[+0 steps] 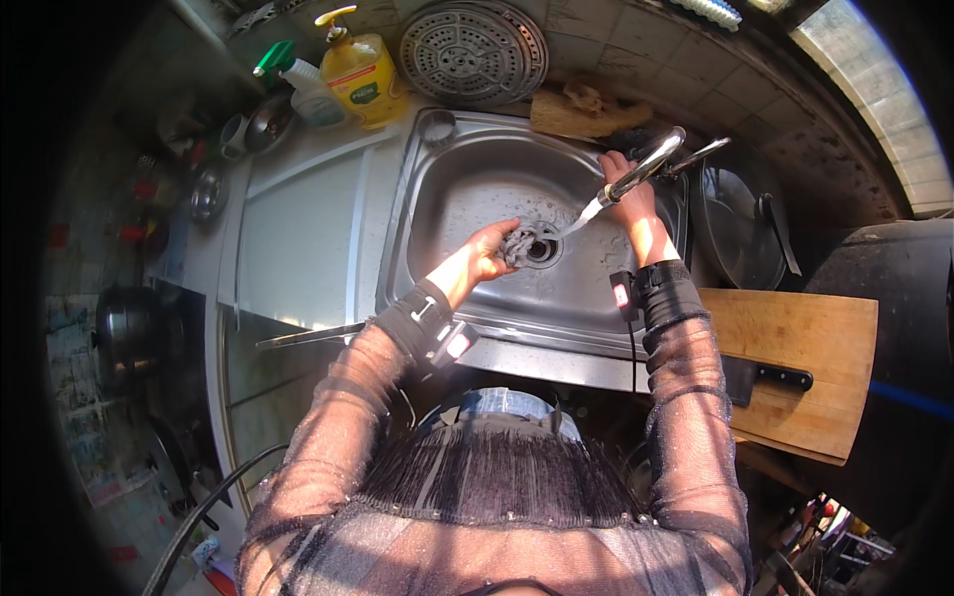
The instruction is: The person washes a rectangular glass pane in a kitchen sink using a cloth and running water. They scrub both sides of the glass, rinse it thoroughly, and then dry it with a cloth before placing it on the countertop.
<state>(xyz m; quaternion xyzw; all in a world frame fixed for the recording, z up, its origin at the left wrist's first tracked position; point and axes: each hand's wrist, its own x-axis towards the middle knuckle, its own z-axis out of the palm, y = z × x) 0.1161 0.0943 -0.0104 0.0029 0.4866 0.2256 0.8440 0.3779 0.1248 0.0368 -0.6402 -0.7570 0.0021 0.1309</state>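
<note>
My left hand (488, 252) grips a bunched, wet grey cloth (518, 246) over the stainless steel sink (477, 160), beside the drain (545, 252). Water (581, 221) runs from the chrome faucet (650, 165) and falls towards the cloth and the drain. At the sink's back right edge is my right hand (626, 190), partly behind the spout. Its fingers reach towards a dark item (633, 141) at the rim; whether they hold anything is hidden. Both wrists wear black straps with small devices.
Left of the sink lies a glass panel (305, 231). Behind stand a yellow pump bottle (365, 82), a spray bottle (309, 89), metal steamer racks (473, 56) and a loofah sponge (585, 112). A lidded pan (738, 216) and a wooden cutting board (812, 328) with a knife (782, 376) are at right.
</note>
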